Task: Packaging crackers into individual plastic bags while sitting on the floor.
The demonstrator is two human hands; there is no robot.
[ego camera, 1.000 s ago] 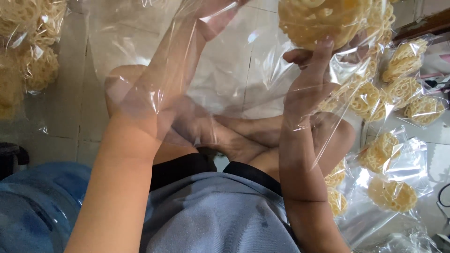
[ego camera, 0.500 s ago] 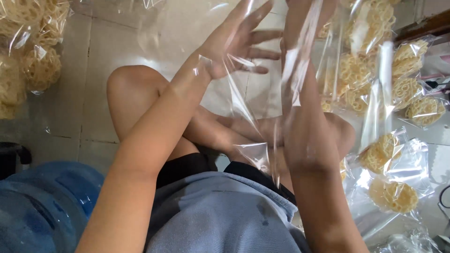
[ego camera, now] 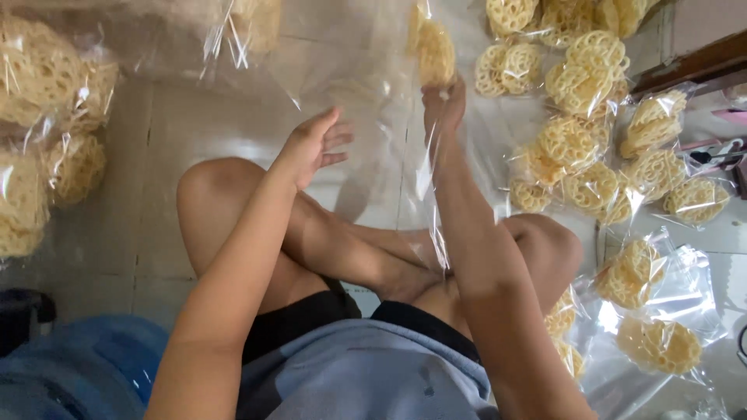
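Right hand: the right hand (ego camera: 445, 105) pinches a clear plastic bag (ego camera: 424, 167) from below, fingers closed on the film.
Left hand: the left hand (ego camera: 313, 144) is released, fingers spread, just beside the bag.
Bag: transparent and crinkled, holding a yellow lattice cracker (ego camera: 434, 50) above the crossed legs.
Room: bagged crackers (ego camera: 580, 140) crowd the right; bare tiled floor (ego camera: 140, 155) lies to the left.

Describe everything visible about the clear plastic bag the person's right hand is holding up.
The clear, thin plastic bag hangs upright from the right hand, whose fingers pinch it near the top. It is glossy and crinkled, with bright glare streaks, and drapes down along the right forearm toward the crossed legs. A yellow, lattice-patterned round cracker sits at its upper end, above the grip. The left hand is open beside it; whether it touches the film is unclear.
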